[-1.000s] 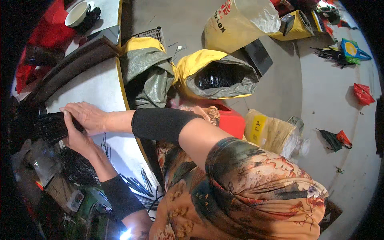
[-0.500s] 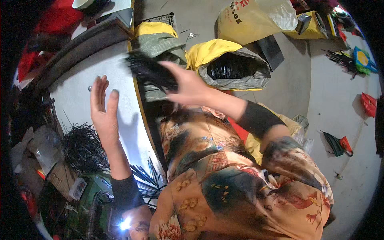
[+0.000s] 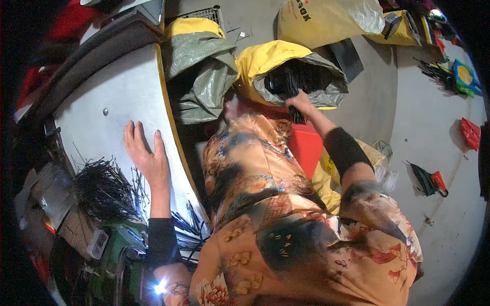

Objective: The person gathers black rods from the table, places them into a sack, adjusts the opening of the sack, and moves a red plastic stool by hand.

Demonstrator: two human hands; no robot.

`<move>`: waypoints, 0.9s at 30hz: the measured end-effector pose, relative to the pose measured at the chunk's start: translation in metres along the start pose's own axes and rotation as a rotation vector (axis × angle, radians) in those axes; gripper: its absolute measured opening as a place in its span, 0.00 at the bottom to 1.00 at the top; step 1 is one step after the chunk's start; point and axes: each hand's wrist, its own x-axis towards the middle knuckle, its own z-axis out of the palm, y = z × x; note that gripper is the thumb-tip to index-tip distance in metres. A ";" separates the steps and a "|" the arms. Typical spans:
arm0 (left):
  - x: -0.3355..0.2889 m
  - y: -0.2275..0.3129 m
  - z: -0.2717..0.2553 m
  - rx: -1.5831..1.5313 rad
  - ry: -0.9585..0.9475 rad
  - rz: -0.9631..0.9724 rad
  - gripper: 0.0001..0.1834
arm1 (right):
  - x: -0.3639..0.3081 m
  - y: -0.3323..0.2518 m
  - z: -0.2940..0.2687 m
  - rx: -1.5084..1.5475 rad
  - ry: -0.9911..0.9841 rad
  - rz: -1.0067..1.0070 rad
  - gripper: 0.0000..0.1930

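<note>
Inside yellow-lined sack (image 3: 265,61): black rods (image 3: 296,81), right hand (image 3: 300,104) gripping bundle.

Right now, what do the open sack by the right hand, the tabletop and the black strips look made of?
Sack: woven plastic, seemingly; grey, matte, creased, yellow lining folded out.
Tabletop: likely sheet metal; pale grey, dull sheen, one round fastener head.
Black strips: thin, stiff, slightly glossy; plastic or coated metal, I cannot tell which.

Grey worktable (image 3: 109,92) under black wires (image 3: 104,188)
</note>
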 end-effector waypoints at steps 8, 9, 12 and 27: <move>0.000 0.004 0.007 -0.024 -0.006 -0.010 0.19 | 0.089 -0.025 0.015 -0.449 0.103 -0.043 0.39; 0.001 0.005 0.007 -0.015 -0.011 -0.012 0.19 | 0.083 -0.019 0.016 -0.449 0.099 -0.037 0.39; -0.001 0.001 0.007 0.020 -0.005 -0.018 0.18 | 0.035 -0.004 0.013 -0.470 0.525 -0.557 0.27; -0.005 -0.003 0.005 0.073 0.015 0.006 0.19 | -0.123 0.246 0.095 0.441 -0.131 0.726 0.11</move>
